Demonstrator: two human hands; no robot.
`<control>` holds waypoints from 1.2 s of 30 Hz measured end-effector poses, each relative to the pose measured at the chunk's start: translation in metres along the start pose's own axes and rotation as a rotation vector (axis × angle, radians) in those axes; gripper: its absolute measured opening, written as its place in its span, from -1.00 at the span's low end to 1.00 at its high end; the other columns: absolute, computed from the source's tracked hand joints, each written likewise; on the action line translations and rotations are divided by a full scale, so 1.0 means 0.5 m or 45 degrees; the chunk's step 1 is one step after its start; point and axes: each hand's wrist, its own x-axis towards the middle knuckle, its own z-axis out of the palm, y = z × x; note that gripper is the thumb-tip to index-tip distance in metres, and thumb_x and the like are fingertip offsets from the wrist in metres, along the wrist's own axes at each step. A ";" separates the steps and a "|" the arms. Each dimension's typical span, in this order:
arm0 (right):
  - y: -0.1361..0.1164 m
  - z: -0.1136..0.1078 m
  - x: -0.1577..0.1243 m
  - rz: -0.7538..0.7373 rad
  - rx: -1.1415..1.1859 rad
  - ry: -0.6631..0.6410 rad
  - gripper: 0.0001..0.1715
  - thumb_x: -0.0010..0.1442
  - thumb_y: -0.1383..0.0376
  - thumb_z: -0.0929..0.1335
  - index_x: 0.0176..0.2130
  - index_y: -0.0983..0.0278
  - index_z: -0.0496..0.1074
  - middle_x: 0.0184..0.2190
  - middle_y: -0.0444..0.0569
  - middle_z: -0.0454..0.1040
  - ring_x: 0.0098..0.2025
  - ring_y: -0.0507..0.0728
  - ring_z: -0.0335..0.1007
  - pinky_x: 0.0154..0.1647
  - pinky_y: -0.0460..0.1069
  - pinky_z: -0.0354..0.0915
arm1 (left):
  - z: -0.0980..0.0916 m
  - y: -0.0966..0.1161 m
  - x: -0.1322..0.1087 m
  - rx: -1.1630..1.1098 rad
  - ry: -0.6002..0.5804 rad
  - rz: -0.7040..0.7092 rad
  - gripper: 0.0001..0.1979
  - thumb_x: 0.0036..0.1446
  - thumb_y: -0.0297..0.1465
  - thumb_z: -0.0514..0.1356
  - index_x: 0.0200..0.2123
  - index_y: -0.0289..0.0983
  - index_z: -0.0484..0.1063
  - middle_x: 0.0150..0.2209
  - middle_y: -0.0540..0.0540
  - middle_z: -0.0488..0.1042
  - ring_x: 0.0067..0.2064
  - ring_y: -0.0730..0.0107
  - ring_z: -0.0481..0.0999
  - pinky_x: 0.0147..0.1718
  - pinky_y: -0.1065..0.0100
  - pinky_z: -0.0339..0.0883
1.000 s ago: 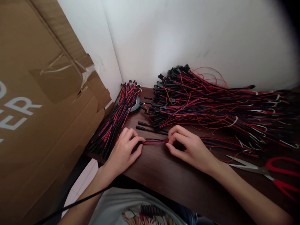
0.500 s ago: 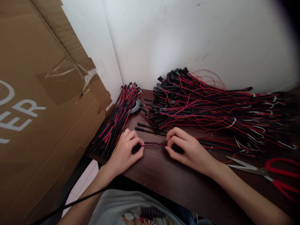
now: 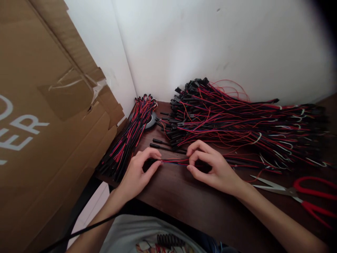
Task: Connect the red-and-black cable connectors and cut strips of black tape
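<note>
Thin red, black and blue wires (image 3: 173,161) stretch level between my two hands, just above the dark table. My left hand (image 3: 142,168) pinches them with thumb and fingers at their left part. On the right, my right hand (image 3: 207,165) has its thumb and fingertips curled round the same wires. Beyond my hands, loose black-tipped cables (image 3: 160,144) lie on the table. A large heap of red and black wires with black connectors (image 3: 216,116) spreads behind my right hand. Another bundle of wires (image 3: 126,140) lies to the left of my left hand.
Red-handled scissors (image 3: 289,192) lie with blades apart near my right forearm. A roll of tape (image 3: 151,121) sits beside the left bundle. A big cardboard box (image 3: 60,140) blocks the left side, and a white wall (image 3: 210,45) rises behind the table (image 3: 173,189).
The wires between my hands look more separated, with a blue one now showing. My left finger and thumb have shifted slightly on them. The whole view has moved a little.
</note>
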 end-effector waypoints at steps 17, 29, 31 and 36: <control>0.000 -0.002 0.000 0.052 0.069 -0.045 -0.88 0.16 0.39 0.38 -0.40 0.24 0.35 -0.24 -0.03 0.33 -0.18 0.10 0.32 -0.12 0.03 0.27 | 0.012 0.017 0.005 0.279 0.013 0.240 -0.91 0.17 -0.54 0.15 -0.38 -0.26 0.36 -0.29 -0.05 0.43 -0.21 0.33 0.37 -0.18 0.26 0.17; 0.015 -0.013 0.008 0.029 0.066 -0.169 -0.84 0.20 0.42 0.34 -0.44 0.27 0.34 -0.27 -0.03 0.32 -0.23 0.09 0.30 -0.18 0.01 0.27 | 0.008 0.012 0.000 0.410 -0.374 0.387 -0.92 0.18 -0.54 0.15 -0.31 -0.25 0.38 -0.15 -0.13 0.33 -0.05 0.22 0.24 -0.07 0.18 0.17; 0.019 -0.012 0.008 0.031 0.081 -0.193 -0.83 0.19 0.43 0.34 -0.44 0.28 0.34 -0.27 -0.03 0.32 -0.23 0.08 0.30 -0.18 0.00 0.27 | 0.008 0.009 0.002 0.433 -0.408 0.402 -0.92 0.21 -0.52 0.13 -0.30 -0.25 0.39 -0.15 -0.13 0.33 -0.06 0.23 0.24 -0.08 0.18 0.16; 0.028 -0.005 0.007 0.028 0.104 -0.164 -0.82 0.18 0.45 0.34 -0.46 0.29 0.34 -0.28 -0.03 0.31 -0.25 0.07 0.28 -0.20 -0.01 0.25 | 0.005 0.007 0.005 0.415 -0.471 0.411 -0.92 0.26 -0.49 0.11 -0.28 -0.27 0.39 -0.16 -0.12 0.31 -0.09 0.26 0.23 -0.12 0.21 0.15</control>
